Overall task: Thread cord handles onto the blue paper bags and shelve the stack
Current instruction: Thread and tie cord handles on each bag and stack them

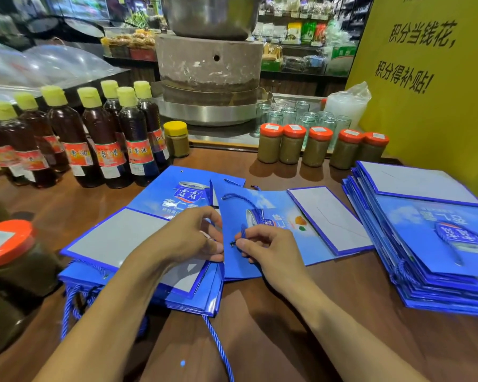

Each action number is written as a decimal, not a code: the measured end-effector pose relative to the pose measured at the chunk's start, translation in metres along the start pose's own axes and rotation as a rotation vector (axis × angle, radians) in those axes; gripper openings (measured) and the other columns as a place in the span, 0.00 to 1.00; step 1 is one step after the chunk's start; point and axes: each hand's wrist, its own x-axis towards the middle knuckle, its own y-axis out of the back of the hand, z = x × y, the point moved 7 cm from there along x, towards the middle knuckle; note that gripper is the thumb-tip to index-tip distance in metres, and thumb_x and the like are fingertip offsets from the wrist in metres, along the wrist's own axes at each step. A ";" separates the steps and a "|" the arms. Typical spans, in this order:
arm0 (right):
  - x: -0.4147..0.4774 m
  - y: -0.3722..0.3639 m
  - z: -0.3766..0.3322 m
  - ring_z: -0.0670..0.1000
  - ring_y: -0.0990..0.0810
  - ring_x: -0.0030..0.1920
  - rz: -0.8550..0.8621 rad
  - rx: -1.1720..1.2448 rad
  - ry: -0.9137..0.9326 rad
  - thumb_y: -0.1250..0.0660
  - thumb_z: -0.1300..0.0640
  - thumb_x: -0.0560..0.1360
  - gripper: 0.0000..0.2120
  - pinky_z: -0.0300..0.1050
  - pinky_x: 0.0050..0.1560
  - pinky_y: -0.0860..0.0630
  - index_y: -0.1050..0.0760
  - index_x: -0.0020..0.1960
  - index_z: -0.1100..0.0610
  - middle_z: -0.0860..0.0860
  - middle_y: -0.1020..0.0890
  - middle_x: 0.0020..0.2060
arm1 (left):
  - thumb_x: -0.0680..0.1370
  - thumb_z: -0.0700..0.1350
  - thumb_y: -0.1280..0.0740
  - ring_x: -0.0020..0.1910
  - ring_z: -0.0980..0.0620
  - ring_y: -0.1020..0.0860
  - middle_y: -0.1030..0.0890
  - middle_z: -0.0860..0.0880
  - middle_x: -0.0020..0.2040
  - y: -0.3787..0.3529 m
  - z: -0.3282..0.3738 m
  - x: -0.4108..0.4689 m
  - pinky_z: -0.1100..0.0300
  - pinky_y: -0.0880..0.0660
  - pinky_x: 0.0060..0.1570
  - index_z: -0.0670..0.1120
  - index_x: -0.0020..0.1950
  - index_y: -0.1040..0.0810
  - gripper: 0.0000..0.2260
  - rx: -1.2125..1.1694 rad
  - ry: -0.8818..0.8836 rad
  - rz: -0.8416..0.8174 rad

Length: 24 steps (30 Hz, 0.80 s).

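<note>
Between both hands lies a flat blue paper bag (262, 232) on the counter (260, 326); the left hand (188, 235) pinches its edge, the right hand (265, 249) pinches the blue cord (244, 232) at the hole.

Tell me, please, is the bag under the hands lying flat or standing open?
Folded flat. The bag lies flat on the table, while the left hand and right hand work blue cord at its edge.
</note>
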 end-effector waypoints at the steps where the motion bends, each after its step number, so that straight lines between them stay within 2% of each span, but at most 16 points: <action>1: 0.000 0.000 0.000 0.45 0.16 0.38 0.006 -0.023 0.009 0.25 0.60 0.77 0.02 0.40 0.42 0.18 0.15 0.46 0.55 0.50 0.13 0.40 | 0.76 0.23 0.34 0.39 0.45 0.14 0.16 0.38 0.46 0.000 0.000 0.000 0.50 0.15 0.44 0.37 0.56 0.23 0.13 0.009 -0.007 0.000; 5: -0.001 0.001 -0.001 0.42 0.19 0.35 0.040 -0.094 0.041 0.25 0.58 0.78 0.03 0.37 0.39 0.21 0.16 0.45 0.54 0.49 0.15 0.38 | 0.76 0.24 0.33 0.41 0.43 0.13 0.16 0.37 0.48 -0.001 0.001 0.000 0.45 0.15 0.48 0.38 0.56 0.23 0.14 0.037 -0.021 0.009; 8: 0.000 0.003 0.000 0.44 0.19 0.36 0.037 -0.117 0.047 0.25 0.58 0.78 0.04 0.39 0.40 0.18 0.18 0.44 0.53 0.50 0.15 0.39 | 0.76 0.25 0.32 0.42 0.44 0.13 0.15 0.39 0.47 -0.001 0.001 0.000 0.44 0.15 0.49 0.39 0.56 0.23 0.14 0.045 -0.020 0.008; 12: -0.001 0.006 -0.001 0.49 0.18 0.36 0.023 -0.146 0.073 0.25 0.58 0.77 0.05 0.38 0.39 0.20 0.19 0.43 0.53 0.51 0.17 0.37 | 0.77 0.25 0.31 0.42 0.44 0.13 0.15 0.39 0.48 -0.001 0.002 -0.001 0.47 0.15 0.47 0.40 0.57 0.23 0.14 0.057 -0.018 0.017; 18: -0.002 0.004 -0.001 0.50 0.18 0.41 0.026 -0.158 0.086 0.24 0.56 0.77 0.04 0.43 0.42 0.19 0.19 0.45 0.52 0.48 0.16 0.41 | 0.76 0.30 0.27 0.42 0.45 0.13 0.15 0.42 0.47 -0.001 0.003 -0.001 0.52 0.14 0.44 0.41 0.58 0.23 0.13 0.084 -0.027 0.019; 24: -0.003 0.006 -0.004 0.48 0.19 0.41 0.068 -0.181 0.129 0.24 0.58 0.76 0.06 0.41 0.42 0.19 0.20 0.44 0.54 0.47 0.17 0.40 | 0.77 0.32 0.27 0.42 0.47 0.13 0.15 0.43 0.47 -0.002 0.005 0.000 0.52 0.14 0.44 0.43 0.57 0.23 0.13 0.096 -0.046 0.021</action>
